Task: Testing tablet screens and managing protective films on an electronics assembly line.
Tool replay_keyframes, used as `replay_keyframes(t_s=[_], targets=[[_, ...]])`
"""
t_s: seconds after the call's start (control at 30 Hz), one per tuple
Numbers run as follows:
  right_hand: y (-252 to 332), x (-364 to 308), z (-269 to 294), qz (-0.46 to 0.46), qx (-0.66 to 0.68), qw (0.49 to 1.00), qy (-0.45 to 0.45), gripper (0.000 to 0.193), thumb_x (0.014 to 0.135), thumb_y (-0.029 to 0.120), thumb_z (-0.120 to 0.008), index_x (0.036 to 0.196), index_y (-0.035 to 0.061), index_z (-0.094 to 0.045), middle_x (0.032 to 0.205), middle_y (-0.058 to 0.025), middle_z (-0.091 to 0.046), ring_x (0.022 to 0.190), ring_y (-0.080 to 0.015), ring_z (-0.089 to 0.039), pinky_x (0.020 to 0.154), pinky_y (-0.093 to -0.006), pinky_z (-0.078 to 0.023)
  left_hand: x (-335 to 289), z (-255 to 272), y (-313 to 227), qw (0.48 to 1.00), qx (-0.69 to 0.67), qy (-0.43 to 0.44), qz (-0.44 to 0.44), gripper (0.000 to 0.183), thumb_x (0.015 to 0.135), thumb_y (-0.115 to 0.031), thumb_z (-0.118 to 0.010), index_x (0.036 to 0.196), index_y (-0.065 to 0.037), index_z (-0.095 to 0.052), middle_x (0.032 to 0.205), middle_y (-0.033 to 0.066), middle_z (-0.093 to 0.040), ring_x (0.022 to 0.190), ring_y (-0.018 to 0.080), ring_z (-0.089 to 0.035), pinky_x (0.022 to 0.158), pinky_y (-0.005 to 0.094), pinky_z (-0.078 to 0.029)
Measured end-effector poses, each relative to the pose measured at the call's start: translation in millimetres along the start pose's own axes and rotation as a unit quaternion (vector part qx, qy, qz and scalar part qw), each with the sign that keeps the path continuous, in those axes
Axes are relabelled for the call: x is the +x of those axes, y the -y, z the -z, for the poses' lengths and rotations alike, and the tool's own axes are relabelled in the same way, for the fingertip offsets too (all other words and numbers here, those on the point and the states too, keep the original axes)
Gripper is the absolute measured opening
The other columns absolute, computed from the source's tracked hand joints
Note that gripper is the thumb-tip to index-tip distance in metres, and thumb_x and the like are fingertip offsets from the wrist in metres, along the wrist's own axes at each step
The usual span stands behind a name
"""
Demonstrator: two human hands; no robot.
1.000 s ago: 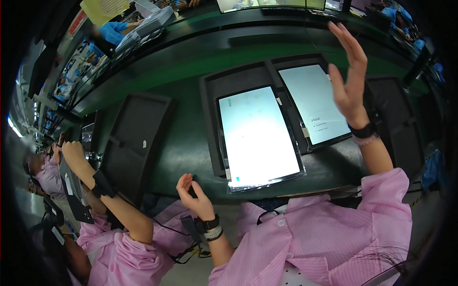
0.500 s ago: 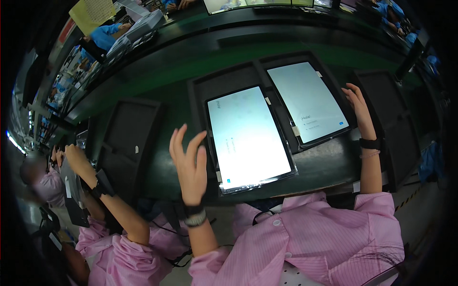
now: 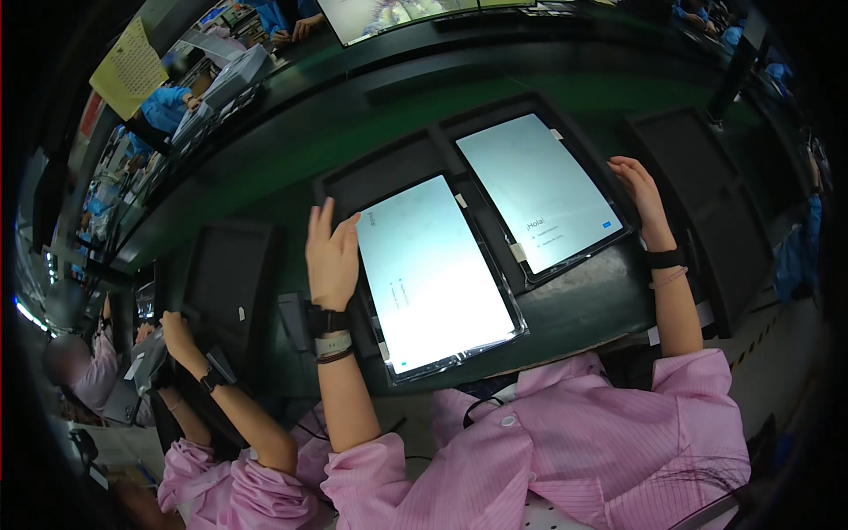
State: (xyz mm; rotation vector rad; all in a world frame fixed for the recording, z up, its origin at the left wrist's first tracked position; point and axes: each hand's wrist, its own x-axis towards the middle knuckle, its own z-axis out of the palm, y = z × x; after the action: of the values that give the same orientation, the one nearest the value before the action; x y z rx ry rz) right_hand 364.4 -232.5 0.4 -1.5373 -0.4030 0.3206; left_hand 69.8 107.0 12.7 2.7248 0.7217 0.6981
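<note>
Two tablets with lit, pale screens lie side by side in front of me. The left tablet (image 3: 437, 283) is nearer, its lower edge by the table's front; the right tablet (image 3: 537, 181) is set further back. Both rest at a slant on a black double tray (image 3: 396, 168), and small pale tabs stick out at their sides. My left hand (image 3: 334, 265) is open beside the left tablet's upper left edge, fingertips close to it; whether they touch I cannot tell. Fingers extended and slightly bent, my right hand (image 3: 642, 201) is open off the right tablet's right edge, holding nothing.
Another black tray (image 3: 685, 168) stands at my right, and one more black tray (image 3: 225, 274) at my left. A co-worker's hands (image 3: 179, 340) work beside the left tray. Across the bench are a monitor (image 3: 397, 16) and a hanging yellow sheet (image 3: 130, 69).
My left hand has moved from the left tablet's middle edge up toward its far corner, its fingers now straighter. My right hand stays by the right tablet. The whole view has shifted a little.
</note>
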Motion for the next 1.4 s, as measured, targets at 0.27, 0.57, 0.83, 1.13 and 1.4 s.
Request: replay_keyframes(t_s=[0.27,0.57,0.83,1.13,1.4], targets=[[0,-1,-8,-0.011,0.018,1.000,-0.010,0.023,0.087,0.015,-0.048,0.105,0.0021,-0.055,0.100,-0.0055,-0.059,0.094,-0.0101,-0.054,0.085,-0.0220,-0.040,-21,41,-4,0.903,-0.291,-0.301,0.093,0.049,0.092,-0.023,-0.033,0.137,-0.003,-0.024,0.141,0.0123,-0.025,0.132,0.0229,-0.020,0.106,0.0347,-0.013],[10,-12,-7,-0.041,0.024,0.998,-0.033,0.021,0.085,0.015,-0.051,0.101,0.0036,-0.057,0.091,-0.0010,-0.058,0.088,-0.0074,-0.053,0.080,-0.0201,-0.040,-93,47,-33,0.882,-0.426,-0.095,0.176,0.047,0.092,-0.020,-0.035,0.136,-0.006,-0.024,0.134,0.0162,-0.034,0.126,0.0247,-0.031,0.103,0.0375,-0.022],[25,-24,5,-0.023,-0.068,0.995,0.071,0.018,0.083,0.015,-0.050,0.093,0.0020,-0.058,0.084,-0.0071,-0.061,0.078,-0.0108,-0.057,0.070,-0.0236,-0.045,-100,55,-35,0.857,-0.457,-0.028,0.238,0.046,0.094,-0.019,-0.034,0.137,-0.008,-0.021,0.135,0.0196,-0.033,0.122,0.0224,-0.034,0.102,0.0316,-0.022],[56,-3,-34,0.240,-0.306,0.914,0.112,0.018,0.077,0.007,-0.052,0.093,-0.0015,-0.056,0.086,-0.0132,-0.059,0.082,-0.0241,-0.058,0.070,-0.0305,-0.046,-94,84,-73,0.923,-0.293,-0.135,0.210,0.031,0.088,-0.008,-0.040,0.117,0.003,-0.047,0.118,0.0146,-0.050,0.109,0.0206,-0.047,0.093,0.0308,-0.033],[13,92,-103,0.314,-0.550,0.757,0.163,0.022,0.079,0.016,-0.050,0.085,-0.0037,-0.059,0.089,-0.0166,-0.056,0.090,-0.0303,-0.053,0.078,-0.0374,-0.045,-86,84,-137,0.951,-0.282,0.105,0.068,0.038,0.076,-0.008,-0.058,0.112,0.001,-0.052,0.114,0.0160,-0.051,0.107,0.0272,-0.048,0.090,0.0356,-0.037]])
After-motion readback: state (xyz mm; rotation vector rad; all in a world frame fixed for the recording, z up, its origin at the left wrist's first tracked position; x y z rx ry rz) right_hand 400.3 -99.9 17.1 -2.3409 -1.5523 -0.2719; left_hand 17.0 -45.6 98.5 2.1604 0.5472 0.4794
